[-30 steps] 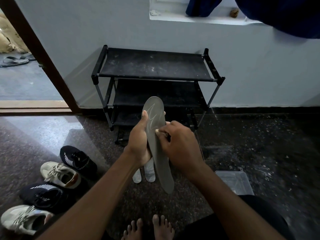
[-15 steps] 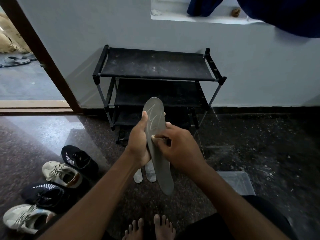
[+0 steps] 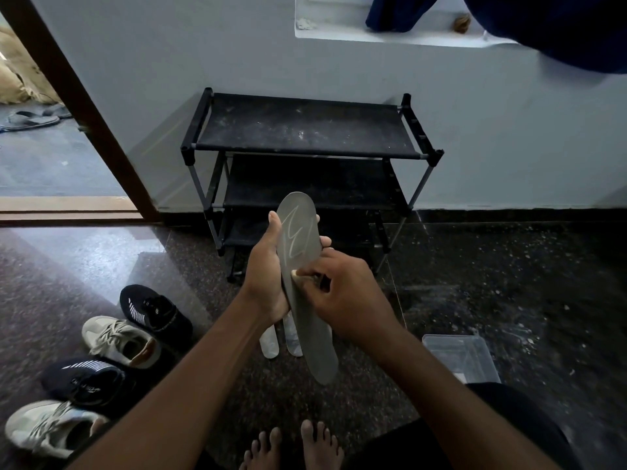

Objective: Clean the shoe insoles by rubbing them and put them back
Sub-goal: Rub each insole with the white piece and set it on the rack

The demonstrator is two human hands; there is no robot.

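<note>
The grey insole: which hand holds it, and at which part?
The left hand grips the grey insole around its upper half. The right hand pinches a small pale piece against its middle.

Your left hand (image 3: 268, 276) grips the grey insole (image 3: 307, 310) upright, thumb on its left edge. Your right hand (image 3: 349, 303) pinches a small pale piece (image 3: 294, 273) against its face, just below the printed mark. Beneath them, two pale insoles (image 3: 269, 340) lie on the floor (image 3: 509, 283) before the black shoe rack (image 3: 305, 130). Four shoes (image 3: 118, 340) sit toward the floor's left side and a clear box (image 3: 458, 354) toward its right.
</note>
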